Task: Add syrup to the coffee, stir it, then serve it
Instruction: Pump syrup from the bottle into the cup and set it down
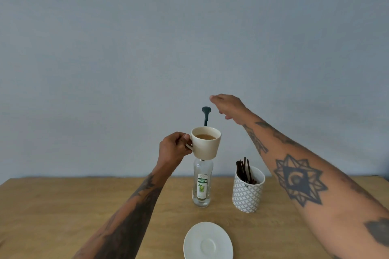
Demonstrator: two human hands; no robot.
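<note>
Overhead, right hand (228, 105) seemingly hovers above pump (206, 110); left hand (173, 149) holds cup (205, 142).

Table (63, 206) showing matt, grained wood. Syrup bottle (202, 183) looking like clear, glossy glass or plastic with a paper label; pump (206, 114) appearing dark matt plastic. Cup (207, 145) and saucer (208, 242) reading as smooth cream ceramic. Stirrer pot (248, 190) showing a patterned, satin ceramic finish.

Cream cup (206, 143) (lattice-patterned pot (248, 192)).
</note>
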